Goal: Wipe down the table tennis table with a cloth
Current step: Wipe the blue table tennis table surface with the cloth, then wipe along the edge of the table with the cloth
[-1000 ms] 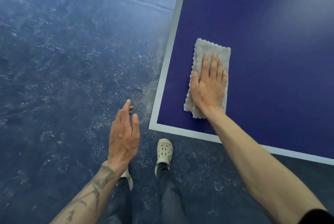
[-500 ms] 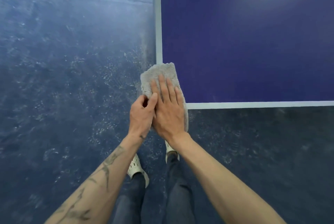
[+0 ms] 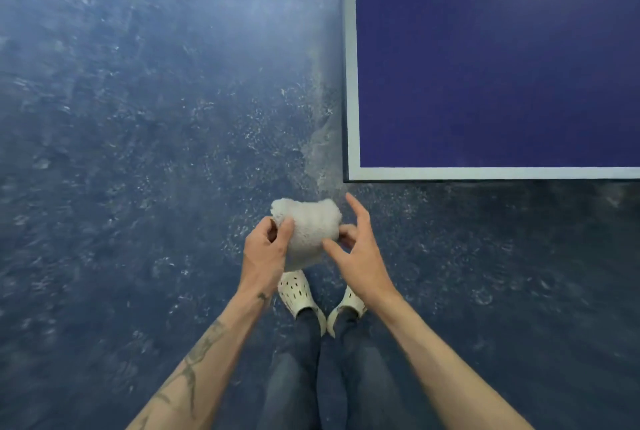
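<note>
The grey cloth (image 3: 309, 230) is bunched up in the air, in front of me and off the table. My left hand (image 3: 265, 249) grips its left side with curled fingers and thumb. My right hand (image 3: 356, 249) pinches its right edge, with the forefinger raised and spread. The dark blue table tennis table (image 3: 502, 58) with its white border line fills the upper right. Its near left corner (image 3: 351, 176) lies just beyond the cloth. Neither hand touches the table.
A scuffed blue floor (image 3: 138, 152) with pale specks of dust spreads left of and below the table. My two feet in pale perforated clogs (image 3: 299, 294) stand under my hands, close to the table corner.
The cloth was wiped toward the table's corner under my right hand, then taken off the table. Both hands now hold it bunched in the air, nearer to me.
</note>
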`<state>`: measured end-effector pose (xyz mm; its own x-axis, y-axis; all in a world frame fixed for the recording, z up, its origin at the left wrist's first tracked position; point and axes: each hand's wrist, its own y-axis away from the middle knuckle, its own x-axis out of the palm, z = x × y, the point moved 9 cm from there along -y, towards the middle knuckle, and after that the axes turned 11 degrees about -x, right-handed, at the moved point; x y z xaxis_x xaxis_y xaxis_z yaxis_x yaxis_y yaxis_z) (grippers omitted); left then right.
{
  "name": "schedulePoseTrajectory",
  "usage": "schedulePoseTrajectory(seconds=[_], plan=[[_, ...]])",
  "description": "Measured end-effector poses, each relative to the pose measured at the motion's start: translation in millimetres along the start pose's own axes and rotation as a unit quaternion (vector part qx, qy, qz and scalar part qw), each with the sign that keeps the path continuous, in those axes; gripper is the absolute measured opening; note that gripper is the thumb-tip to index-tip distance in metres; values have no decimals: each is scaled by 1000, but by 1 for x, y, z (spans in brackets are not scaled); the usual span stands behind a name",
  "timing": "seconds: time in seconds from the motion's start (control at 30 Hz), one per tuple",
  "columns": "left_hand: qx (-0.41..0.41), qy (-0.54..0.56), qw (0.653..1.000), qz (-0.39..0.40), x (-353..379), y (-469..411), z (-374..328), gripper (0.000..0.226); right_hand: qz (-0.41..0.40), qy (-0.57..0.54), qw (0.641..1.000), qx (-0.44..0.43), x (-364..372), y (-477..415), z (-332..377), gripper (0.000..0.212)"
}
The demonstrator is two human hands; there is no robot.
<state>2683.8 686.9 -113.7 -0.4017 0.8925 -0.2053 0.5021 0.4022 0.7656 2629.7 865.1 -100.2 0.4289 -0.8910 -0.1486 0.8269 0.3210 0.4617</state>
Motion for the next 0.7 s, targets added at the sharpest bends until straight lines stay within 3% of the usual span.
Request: schedulePoseTrajectory(seconds=[0.03, 0.1, 0.2, 0.3, 0.4, 0.47, 0.57, 0.7], plan=[[-24, -10, 1000, -12, -2, 0, 4, 36, -9, 13, 1000, -10, -6, -2, 1, 75], [-46, -32, 998, 2, 1, 2, 7, 67, -5, 40, 999, -27, -18, -2, 6, 58], [33, -140, 986, 89, 28, 10, -4, 88, 10, 58, 998, -32, -40, 4, 7, 58], [174, -325, 925, 91, 57, 30, -24, 61, -1, 124, 991, -52, -71, 11, 9, 55], [265, -365, 892, 38, 79, 48, -53, 18, -50, 189, 977, -81, -106, 21, 11, 25], [290, -375, 880, 19, 97, 54, -67, 19, -63, 186, 976, -91, -125, 27, 9, 17], [241, -344, 907, 41, 124, 57, -71, 18, -13, 149, 986, -74, -136, 28, -3, 17], [186, -248, 949, 53, 167, 69, -69, 20, -161, 36, 985, -43, -172, 34, -14, 13]])
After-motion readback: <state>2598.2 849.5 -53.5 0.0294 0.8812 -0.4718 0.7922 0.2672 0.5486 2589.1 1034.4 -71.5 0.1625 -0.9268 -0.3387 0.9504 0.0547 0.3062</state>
